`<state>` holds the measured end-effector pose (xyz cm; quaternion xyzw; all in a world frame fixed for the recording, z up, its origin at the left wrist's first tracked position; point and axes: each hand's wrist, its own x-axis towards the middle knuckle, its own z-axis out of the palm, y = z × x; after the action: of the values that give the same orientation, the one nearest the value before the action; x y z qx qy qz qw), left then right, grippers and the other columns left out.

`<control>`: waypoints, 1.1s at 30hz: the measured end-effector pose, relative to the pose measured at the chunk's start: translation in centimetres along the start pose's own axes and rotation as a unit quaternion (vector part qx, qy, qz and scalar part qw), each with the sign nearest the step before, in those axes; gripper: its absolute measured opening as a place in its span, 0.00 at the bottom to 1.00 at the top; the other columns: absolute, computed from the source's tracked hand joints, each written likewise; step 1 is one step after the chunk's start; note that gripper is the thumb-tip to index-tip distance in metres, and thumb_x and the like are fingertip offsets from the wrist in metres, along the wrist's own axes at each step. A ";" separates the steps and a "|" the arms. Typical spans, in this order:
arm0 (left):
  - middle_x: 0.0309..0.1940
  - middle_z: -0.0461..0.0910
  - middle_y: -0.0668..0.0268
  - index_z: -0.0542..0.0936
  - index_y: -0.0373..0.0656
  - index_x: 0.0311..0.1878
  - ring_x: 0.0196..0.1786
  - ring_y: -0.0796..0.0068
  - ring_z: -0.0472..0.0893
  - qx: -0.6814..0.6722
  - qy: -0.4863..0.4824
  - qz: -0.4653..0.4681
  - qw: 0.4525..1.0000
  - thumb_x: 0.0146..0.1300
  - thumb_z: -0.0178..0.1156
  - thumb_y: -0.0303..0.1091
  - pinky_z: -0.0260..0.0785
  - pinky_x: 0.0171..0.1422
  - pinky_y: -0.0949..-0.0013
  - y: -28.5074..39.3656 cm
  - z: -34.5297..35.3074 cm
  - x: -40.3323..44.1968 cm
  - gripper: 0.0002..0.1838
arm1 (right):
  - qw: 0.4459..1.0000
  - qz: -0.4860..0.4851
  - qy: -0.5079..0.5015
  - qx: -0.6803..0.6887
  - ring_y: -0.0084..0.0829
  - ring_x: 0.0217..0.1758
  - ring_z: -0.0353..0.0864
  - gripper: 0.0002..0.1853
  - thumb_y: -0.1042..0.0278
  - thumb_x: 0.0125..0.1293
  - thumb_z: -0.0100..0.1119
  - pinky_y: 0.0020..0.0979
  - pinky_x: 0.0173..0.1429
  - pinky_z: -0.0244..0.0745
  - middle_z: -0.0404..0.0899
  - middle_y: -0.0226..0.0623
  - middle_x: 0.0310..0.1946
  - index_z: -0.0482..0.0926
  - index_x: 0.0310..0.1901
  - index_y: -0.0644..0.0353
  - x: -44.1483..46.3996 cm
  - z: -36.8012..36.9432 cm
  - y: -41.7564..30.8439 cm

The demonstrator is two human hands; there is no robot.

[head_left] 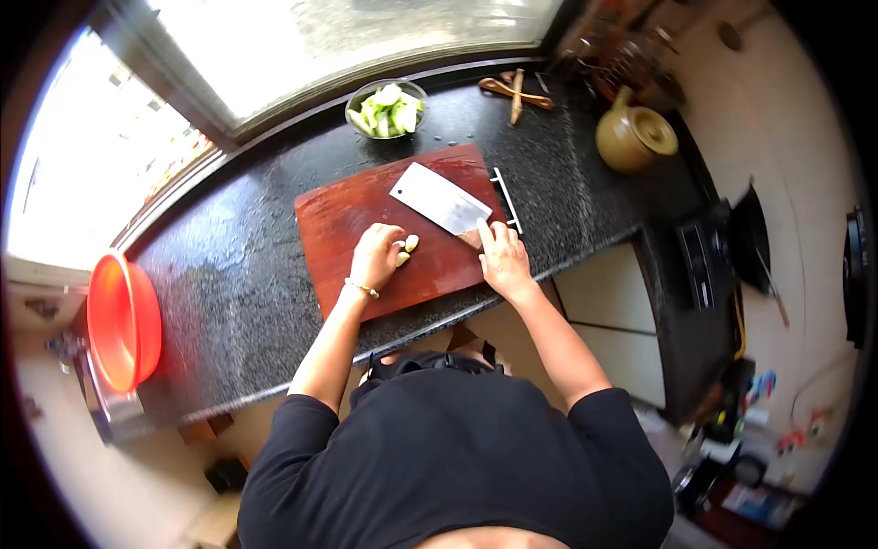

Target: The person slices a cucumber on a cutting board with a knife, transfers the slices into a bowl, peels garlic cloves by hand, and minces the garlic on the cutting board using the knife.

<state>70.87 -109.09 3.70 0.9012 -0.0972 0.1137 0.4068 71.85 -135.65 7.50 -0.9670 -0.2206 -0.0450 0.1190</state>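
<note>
A reddish-brown wooden cutting board (343, 224) lies on the counter in front of me. On its left half my left hand (373, 258) has its fingers curled together at a few small pale garlic cloves (412, 242), with one pale piece at the fingertips. A broad-bladed cleaver (441, 197) rests flat across the right part of the board, blade pointing away to the left. At the cleaver's near right end is my right hand (506, 263), closed over it with a finger along the blade; the handle is mostly hidden under this hand.
Behind the board stands a glass bowl (351, 114) of cut green vegetables, by the window. Crossed wooden utensils (517, 96) and a yellowish lidded pot (631, 137) are at the back right. A red basin (146, 316) sits at the left end. A white-barred rack (508, 201) touches the board's right side.
</note>
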 end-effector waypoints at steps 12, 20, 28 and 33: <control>0.39 0.76 0.57 0.75 0.39 0.47 0.46 0.56 0.75 0.121 0.179 -0.154 0.964 0.46 0.70 0.27 0.69 0.52 0.60 5.2 3.2 -3.3 0.23 | 0.930 -0.077 -0.141 0.329 0.55 0.50 0.76 0.24 0.73 0.56 0.54 0.44 0.53 0.74 0.75 0.54 0.49 0.67 0.57 0.61 3.3 -2.5 3.0; 0.29 0.77 0.61 0.77 0.41 0.41 0.27 0.65 0.78 0.135 0.219 -0.258 0.931 0.54 0.67 0.29 0.73 0.35 0.65 3.3 4.1 -2.5 0.12 | 0.916 -0.126 -0.193 0.328 0.49 0.50 0.78 0.20 0.74 0.60 0.57 0.41 0.52 0.75 0.77 0.49 0.46 0.69 0.55 0.62 2.3 -2.5 2.4; 0.39 0.74 0.58 0.75 0.38 0.43 0.28 0.65 0.78 0.040 0.230 -0.247 0.941 0.48 0.70 0.27 0.73 0.37 0.67 5.2 4.5 -2.2 0.19 | 0.906 -0.100 -0.227 0.342 0.50 0.50 0.78 0.19 0.74 0.61 0.56 0.42 0.52 0.75 0.77 0.51 0.45 0.69 0.55 0.62 1.3 -3.5 1.5; 0.40 0.73 0.58 0.75 0.39 0.45 0.42 0.60 0.75 0.100 0.232 -0.181 0.951 0.47 0.70 0.26 0.71 0.45 0.62 4.7 4.9 -1.9 0.21 | 0.903 -0.072 -0.259 0.335 0.53 0.47 0.79 0.18 0.74 0.60 0.55 0.45 0.50 0.75 0.78 0.53 0.41 0.67 0.52 0.62 1.1 -3.9 0.8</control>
<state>68.44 -115.70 3.32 0.8886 0.1759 0.2532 0.3396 73.05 -136.91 11.25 -0.8293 -0.3145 0.2751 0.3711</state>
